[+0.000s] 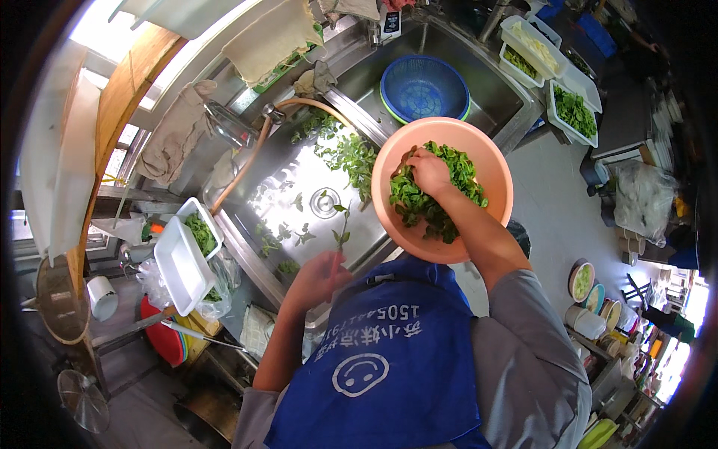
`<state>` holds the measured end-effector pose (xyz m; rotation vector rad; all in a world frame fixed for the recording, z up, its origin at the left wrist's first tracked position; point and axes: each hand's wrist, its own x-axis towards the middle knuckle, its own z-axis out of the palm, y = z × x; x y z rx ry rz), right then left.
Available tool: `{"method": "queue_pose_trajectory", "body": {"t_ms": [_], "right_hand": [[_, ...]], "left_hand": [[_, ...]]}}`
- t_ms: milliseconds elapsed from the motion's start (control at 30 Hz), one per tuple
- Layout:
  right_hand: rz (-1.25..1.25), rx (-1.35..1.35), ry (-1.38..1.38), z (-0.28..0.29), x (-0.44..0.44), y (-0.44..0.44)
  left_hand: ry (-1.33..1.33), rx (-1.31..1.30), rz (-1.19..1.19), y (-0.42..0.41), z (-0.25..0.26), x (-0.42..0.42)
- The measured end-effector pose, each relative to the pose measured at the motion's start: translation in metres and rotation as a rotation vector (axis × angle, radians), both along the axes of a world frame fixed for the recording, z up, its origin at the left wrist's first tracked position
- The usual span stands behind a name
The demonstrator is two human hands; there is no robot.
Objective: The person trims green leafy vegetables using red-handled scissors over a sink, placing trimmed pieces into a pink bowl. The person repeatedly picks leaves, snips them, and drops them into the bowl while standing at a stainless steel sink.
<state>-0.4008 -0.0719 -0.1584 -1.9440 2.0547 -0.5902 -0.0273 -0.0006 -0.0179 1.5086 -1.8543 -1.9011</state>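
Note:
My left hand (pixel 321 280) is over the near edge of the left sink basin. Its fingers are closed around a thin leafy stem (pixel 343 238), reddish at its lower end. My right hand (pixel 431 173) reaches into an orange plastic basin (pixel 497 168), touching a heap of leafy greens (pixel 449 224). Its fingertips are partly among the leaves, so whether they grip any is unclear. The basin stands at the right side of the steel sink (pixel 286 219). More leafy stems (pixel 350 160) lie in that sink, with loose leaves scattered around its drain (pixel 325 202).
A blue colander (pixel 424 90) sits in the second sink basin (pixel 482 62). An orange hose (pixel 247 174) crosses the left sink from the faucet (pixel 274 114). White trays (pixel 182 264) with greens stand at left; tubs of vegetables (pixel 573 112) are at upper right.

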Motion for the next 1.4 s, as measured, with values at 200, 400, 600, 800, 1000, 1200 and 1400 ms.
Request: {"method": "queue_pose_trajectory", "body": {"t_ms": [200,400,600,800,1000,1200,1400], "right_hand": [[-0.458,0.213,-1.247,0.035,-0.014,0.020],[-0.426,0.196,-2.061,0.091,-0.004,0.056],[-0.278,0.197,-1.897,0.125,0.025,0.064],[-0.105,0.317,-1.737,0.147,0.045,0.065],[0.013,0.392,-1.491,0.167,0.061,0.070],[0.076,0.378,-1.328,0.174,0.078,0.070],[0.144,0.346,-1.228,0.172,0.085,0.071]], "left_hand": [[0.011,0.075,0.071,0.002,0.006,0.000],[0.105,0.025,0.004,-0.001,-0.010,-0.003],[0.142,-0.011,-0.059,-0.004,0.013,-0.015],[-0.019,-0.307,-0.183,-0.008,0.044,-0.018],[-0.129,-0.385,-0.196,-0.008,0.060,-0.017],[-0.232,-0.369,-0.206,-0.008,0.071,-0.020],[-0.307,-0.449,-0.183,-0.008,0.069,-0.018]]}}
